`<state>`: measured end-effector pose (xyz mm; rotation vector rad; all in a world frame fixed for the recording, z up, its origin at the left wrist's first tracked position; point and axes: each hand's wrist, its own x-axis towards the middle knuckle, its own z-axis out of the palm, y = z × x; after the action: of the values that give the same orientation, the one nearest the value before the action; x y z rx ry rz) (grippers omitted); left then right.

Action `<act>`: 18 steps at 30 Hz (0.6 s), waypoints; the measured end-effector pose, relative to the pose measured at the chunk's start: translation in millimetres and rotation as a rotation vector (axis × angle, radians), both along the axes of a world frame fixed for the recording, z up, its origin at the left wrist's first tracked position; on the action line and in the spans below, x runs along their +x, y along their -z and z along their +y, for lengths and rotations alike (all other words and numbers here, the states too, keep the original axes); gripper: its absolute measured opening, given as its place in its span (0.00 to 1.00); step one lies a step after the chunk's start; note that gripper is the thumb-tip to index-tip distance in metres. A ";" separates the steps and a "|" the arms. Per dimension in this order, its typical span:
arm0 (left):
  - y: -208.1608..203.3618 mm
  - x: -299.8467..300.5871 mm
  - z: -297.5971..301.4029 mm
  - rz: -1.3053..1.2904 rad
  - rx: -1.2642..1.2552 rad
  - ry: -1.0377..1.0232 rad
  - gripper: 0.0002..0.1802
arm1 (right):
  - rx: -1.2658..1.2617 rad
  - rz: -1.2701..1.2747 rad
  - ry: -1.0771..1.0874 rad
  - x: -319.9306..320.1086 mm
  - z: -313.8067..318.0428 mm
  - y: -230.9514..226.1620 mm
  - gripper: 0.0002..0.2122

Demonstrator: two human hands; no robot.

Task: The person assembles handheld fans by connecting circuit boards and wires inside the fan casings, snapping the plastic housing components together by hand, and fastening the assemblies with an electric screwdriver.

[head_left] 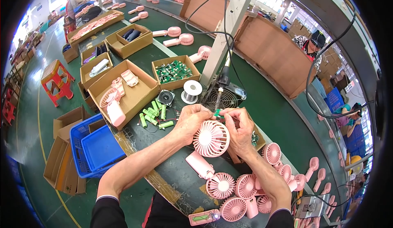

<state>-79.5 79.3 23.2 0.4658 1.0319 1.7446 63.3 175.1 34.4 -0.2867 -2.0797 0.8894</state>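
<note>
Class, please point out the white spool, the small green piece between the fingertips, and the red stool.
White spool (192, 92), head view: flange face.
Small green piece (217, 112), head view: visible middle.
Red stool (50, 71), head view: seat.

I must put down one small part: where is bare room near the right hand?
The green belt is bare between the right hand and the large cardboard box. Crowded: around the green cells, and beside the right forearm, among pink fans.
</note>
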 end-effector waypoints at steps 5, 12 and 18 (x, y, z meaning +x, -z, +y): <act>-1.5 0.6 -1.0 -0.012 0.010 -0.002 0.04 | 0.009 0.002 0.000 0.3 1.5 2.2 0.04; 5.0 0.7 1.8 -0.028 0.007 -0.008 0.04 | -0.010 -0.008 -0.002 1.2 1.4 3.0 0.04; 10.6 -0.5 2.7 -0.024 0.000 0.014 0.02 | -0.057 -0.013 -0.011 1.9 0.2 3.5 0.05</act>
<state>-80.0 82.0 12.6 0.4502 1.0090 1.7338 65.2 175.3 30.9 -0.3130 -2.0719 0.9570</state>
